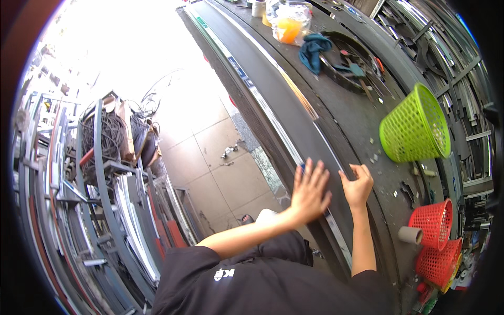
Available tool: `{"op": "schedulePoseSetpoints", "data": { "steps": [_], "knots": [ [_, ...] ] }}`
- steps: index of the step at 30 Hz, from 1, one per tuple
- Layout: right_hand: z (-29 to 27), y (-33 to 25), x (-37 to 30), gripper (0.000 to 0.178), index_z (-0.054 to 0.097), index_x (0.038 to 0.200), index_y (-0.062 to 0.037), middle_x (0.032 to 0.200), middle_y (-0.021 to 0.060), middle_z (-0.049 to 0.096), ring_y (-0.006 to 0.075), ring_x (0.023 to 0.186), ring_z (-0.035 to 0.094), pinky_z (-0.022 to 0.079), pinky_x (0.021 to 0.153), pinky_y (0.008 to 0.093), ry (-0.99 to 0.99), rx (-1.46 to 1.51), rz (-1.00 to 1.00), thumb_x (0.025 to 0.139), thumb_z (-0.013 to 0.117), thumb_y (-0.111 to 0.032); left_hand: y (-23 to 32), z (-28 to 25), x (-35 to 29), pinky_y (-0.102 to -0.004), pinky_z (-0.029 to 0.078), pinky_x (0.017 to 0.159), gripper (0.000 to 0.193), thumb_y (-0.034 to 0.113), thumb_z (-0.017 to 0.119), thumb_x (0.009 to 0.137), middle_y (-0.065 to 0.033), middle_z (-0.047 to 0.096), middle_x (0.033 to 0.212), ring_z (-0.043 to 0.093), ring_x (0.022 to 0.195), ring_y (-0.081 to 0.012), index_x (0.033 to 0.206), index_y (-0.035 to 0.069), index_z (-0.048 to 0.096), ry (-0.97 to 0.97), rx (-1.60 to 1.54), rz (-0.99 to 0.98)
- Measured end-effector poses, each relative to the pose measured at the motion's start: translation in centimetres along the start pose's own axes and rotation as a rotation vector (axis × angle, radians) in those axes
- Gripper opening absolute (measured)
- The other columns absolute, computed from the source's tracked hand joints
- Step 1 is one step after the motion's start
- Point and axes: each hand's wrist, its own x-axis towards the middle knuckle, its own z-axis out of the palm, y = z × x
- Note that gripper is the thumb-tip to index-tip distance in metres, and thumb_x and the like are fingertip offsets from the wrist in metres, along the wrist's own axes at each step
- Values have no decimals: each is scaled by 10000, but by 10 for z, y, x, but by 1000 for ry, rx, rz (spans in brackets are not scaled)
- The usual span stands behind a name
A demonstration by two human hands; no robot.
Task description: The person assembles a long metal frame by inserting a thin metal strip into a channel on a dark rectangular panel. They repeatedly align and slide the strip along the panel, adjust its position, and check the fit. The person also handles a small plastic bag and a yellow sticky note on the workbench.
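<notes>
A long dark grey metal profile (273,86) runs lengthwise along the workbench, with silver, partly printed film along its left edge and a pale strip on its right edge. My left hand (311,193) lies over the profile near its left edge, palm down, fingers spread. At the right edge of the profile my right hand (358,185) is closed, its thumb pointing toward the profile and its fingers curled. Whatever those fingers hold, if anything, is hidden.
On the bench (336,107) stand a green basket (407,128), red baskets (428,223), a cardboard tube (410,235) and a round black tray (336,73) with tools and a teal cloth (314,51). A plastic bag (289,23) lies farther off. Racks of profiles (97,210) stand left.
</notes>
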Motion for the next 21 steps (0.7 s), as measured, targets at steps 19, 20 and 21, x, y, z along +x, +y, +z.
{"op": "schedulePoseSetpoints", "data": {
  "steps": [19, 20, 21],
  "knots": [
    [267, -207, 309, 328, 700, 920, 29, 807, 134, 598, 344, 752, 611, 500, 668, 429, 2, 105, -34, 651, 876, -33, -489, -295, 448, -331, 525, 828, 416, 329, 463, 1083, -96, 754, 1042, 682, 921, -199, 1084, 39, 762, 221, -440, 65],
    [280, -217, 323, 330, 701, 919, 29, 802, 132, 596, 339, 744, 609, 498, 663, 425, -5, 105, -19, 648, 879, -33, -535, -312, 483, -309, 519, 802, 420, 324, 453, 1087, -89, 754, 1036, 674, 895, -185, 1102, 40, 762, 293, -392, 30],
    [293, -227, 336, 332, 701, 917, 30, 797, 129, 594, 334, 737, 606, 497, 658, 422, -20, 104, 9, 646, 881, -33, -581, -329, 518, -306, 522, 788, 389, 297, 460, 1080, -99, 754, 1046, 672, 887, -174, 1140, 52, 756, 352, -409, -63]
  ]
}}
